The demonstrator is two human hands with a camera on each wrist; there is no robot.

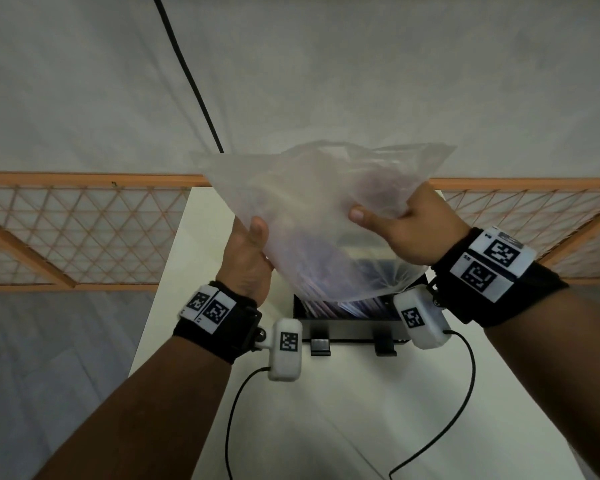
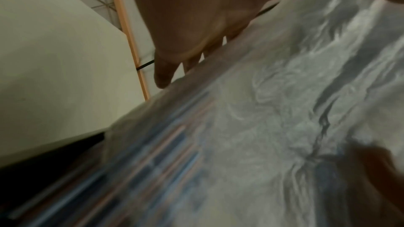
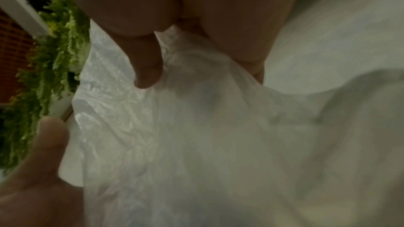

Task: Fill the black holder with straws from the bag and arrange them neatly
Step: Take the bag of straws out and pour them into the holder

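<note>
A clear plastic bag [image 1: 312,216] is held up, tilted, above the black holder [image 1: 350,323], which stands on the white table near its middle. My left hand [image 1: 248,258] grips the bag's left edge, thumb on the near side. My right hand [image 1: 400,225] pinches the bag's right side, thumb on top. Several blue and pinkish straws [image 1: 347,306] lie at the bag's lower end and in the holder beneath. In the left wrist view the straws [image 2: 166,153] show blurred through the bag [image 2: 284,110]. The right wrist view shows crumpled bag plastic [image 3: 196,127] under my fingers [image 3: 146,68].
The white table [image 1: 343,410] is narrow, with grey floor on the left. An orange lattice fence [image 1: 84,230] runs behind it. A black cable [image 1: 187,74] hangs down the back wall. Wrist camera cables lie on the near table. Green foliage [image 3: 50,58] shows beside the bag.
</note>
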